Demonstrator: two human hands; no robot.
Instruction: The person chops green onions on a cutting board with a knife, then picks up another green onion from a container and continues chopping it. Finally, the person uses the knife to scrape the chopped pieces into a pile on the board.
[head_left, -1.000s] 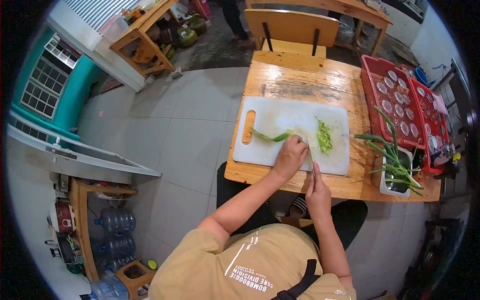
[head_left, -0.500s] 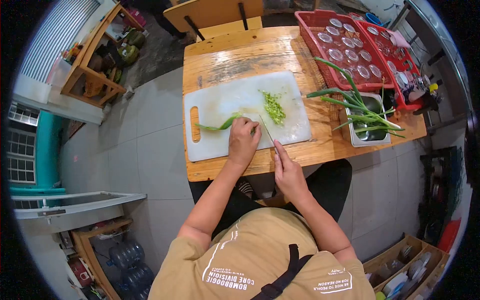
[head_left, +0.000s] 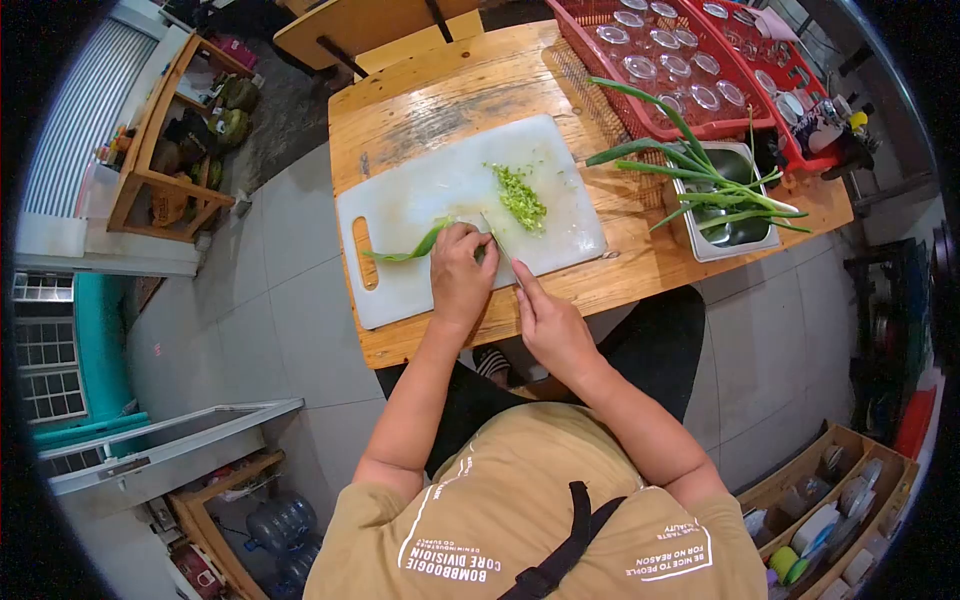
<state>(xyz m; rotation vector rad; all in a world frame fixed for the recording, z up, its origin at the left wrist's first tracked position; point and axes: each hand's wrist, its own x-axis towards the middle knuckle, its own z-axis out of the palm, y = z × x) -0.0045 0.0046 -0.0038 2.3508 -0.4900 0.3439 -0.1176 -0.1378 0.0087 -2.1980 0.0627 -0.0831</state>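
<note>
My left hand [head_left: 463, 270] is closed around a length of green onion [head_left: 408, 253], whose leafy end sticks out to the left over the white cutting board [head_left: 430, 180]. In my right hand [head_left: 553, 328] is a knife [head_left: 500, 238], its blade angled up and left beside the fingertips of my left hand. The cut end of the onion is mostly hidden by those fingers. A small heap of chopped green onion [head_left: 521, 203] lies on the board, just beyond the blade.
Whole green onions [head_left: 700, 170] lie across a metal container [head_left: 770, 238] on the wooden table [head_left: 440, 85]. Behind it, red crates [head_left: 640, 112] hold several upturned glasses [head_left: 672, 66]. A wooden chair [head_left: 375, 35] stands at the far side.
The knife and my right hand have come closer to my left hand. The whole view has shifted slightly, moving the board and table left in the picture.
</note>
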